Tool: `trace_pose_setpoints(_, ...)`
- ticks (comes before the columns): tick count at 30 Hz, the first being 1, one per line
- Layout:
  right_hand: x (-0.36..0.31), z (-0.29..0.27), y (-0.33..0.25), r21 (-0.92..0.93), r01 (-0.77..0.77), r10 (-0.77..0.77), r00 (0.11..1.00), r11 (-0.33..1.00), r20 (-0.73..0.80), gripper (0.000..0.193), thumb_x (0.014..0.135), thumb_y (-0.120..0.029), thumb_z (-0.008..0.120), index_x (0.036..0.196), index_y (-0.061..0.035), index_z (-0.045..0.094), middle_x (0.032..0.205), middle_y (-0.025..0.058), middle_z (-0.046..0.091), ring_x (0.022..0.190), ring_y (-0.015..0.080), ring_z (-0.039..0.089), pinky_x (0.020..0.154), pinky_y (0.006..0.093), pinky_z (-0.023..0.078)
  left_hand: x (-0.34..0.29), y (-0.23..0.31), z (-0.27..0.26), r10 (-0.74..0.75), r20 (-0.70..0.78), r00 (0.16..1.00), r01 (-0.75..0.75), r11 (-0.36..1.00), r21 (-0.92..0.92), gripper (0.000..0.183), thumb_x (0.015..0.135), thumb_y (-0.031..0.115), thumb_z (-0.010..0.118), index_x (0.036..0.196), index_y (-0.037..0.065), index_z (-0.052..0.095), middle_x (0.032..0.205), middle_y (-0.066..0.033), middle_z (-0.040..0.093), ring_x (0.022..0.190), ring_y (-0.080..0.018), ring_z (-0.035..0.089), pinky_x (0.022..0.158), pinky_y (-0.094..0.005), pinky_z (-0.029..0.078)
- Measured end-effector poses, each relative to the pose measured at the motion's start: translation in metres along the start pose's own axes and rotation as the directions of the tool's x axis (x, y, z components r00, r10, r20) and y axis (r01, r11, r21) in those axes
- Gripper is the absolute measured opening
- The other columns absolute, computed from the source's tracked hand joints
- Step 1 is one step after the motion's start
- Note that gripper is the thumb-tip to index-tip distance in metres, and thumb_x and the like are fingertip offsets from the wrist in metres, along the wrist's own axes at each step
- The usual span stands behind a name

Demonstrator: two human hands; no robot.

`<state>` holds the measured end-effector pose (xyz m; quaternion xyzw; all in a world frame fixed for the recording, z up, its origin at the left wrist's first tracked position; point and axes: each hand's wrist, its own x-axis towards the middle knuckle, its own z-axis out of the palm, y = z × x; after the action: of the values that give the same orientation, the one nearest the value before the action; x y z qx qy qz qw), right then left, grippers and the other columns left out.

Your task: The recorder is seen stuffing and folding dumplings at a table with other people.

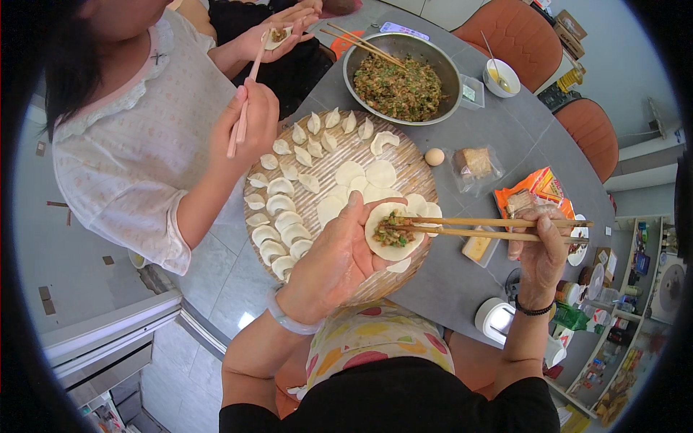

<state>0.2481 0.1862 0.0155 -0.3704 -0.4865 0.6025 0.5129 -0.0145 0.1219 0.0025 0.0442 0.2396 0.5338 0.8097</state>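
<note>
My left hand (339, 252) lies palm up over a round woven tray (404, 155) and cradles a round dumpling wrapper (393, 249) with a small heap of minced filling (392, 234) on it. My right hand (543, 249) grips a pair of wooden chopsticks (491, 227) whose tips rest on that filling. On the tray lie rows of folded dumplings (278, 216) and several flat wrappers (364, 177). A metal bowl of chopped filling (401, 86) stands beyond the tray.
Another person in a white top, at the left, holds chopsticks (242, 108) and a wrapper (276, 36). On the grey table (498, 130) are an egg (434, 156), a clear bag (473, 164), an orange packet (538, 189), a small white bowl (501, 77) and orange chairs (516, 32).
</note>
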Motion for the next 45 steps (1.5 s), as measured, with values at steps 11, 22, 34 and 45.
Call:
trace_pose_setpoints(11,0.010,-0.007,0.021,0.288,-0.110,0.130,0.990,0.951,-0.050,0.021,0.089,-0.013,0.051,0.091,0.0071,0.055,0.069,0.0183,0.059,0.049,0.0199,0.056,0.040,0.0263,0.046,0.006,0.003,0.003,0.083,-0.012,0.996,-0.082,0.995,0.049,0.051,0.100,0.035,0.022,0.137,0.000,0.023,0.136,-0.0190,0.039,0.123,-0.0306,0.043,0.102,-0.0441,0.038)
trace_pose_setpoints(22,0.022,-0.009,0.017,0.373,-0.123,0.182,0.975,0.920,-0.126,0.019,0.089,-0.013,0.050,0.090,0.0059,0.054,0.064,0.0170,0.058,0.043,0.0188,0.054,0.038,0.0243,0.044,0.017,0.008,-0.008,0.076,0.007,0.997,-0.076,0.994,0.082,0.053,0.100,0.037,0.020,0.134,-0.003,0.028,0.134,-0.0187,0.040,0.121,-0.0290,0.045,0.102,-0.0437,0.039)
trace_pose_setpoints(34,0.039,-0.001,0.017,0.132,-0.050,0.049,0.999,0.990,0.012,0.024,0.086,-0.015,0.053,0.089,0.0084,0.057,0.066,0.0199,0.059,0.042,0.0202,0.053,0.040,0.0266,0.045,0.022,0.011,-0.010,0.061,-0.041,0.997,-0.061,0.998,0.013,0.058,0.099,0.041,0.019,0.126,-0.007,0.037,0.127,-0.0219,0.045,0.120,-0.0327,0.045,0.102,-0.0448,0.039)
trace_pose_setpoints(45,0.056,-0.009,0.025,0.184,-0.083,0.079,0.996,0.979,0.027,0.021,0.086,-0.013,0.053,0.089,0.0070,0.058,0.068,0.0203,0.060,0.046,0.0227,0.055,0.041,0.0283,0.046,0.028,0.013,-0.012,0.058,-0.039,0.998,-0.060,0.998,-0.037,0.056,0.099,0.041,0.021,0.126,-0.006,0.036,0.121,-0.0221,0.048,0.116,-0.0289,0.050,0.101,-0.0376,0.039)
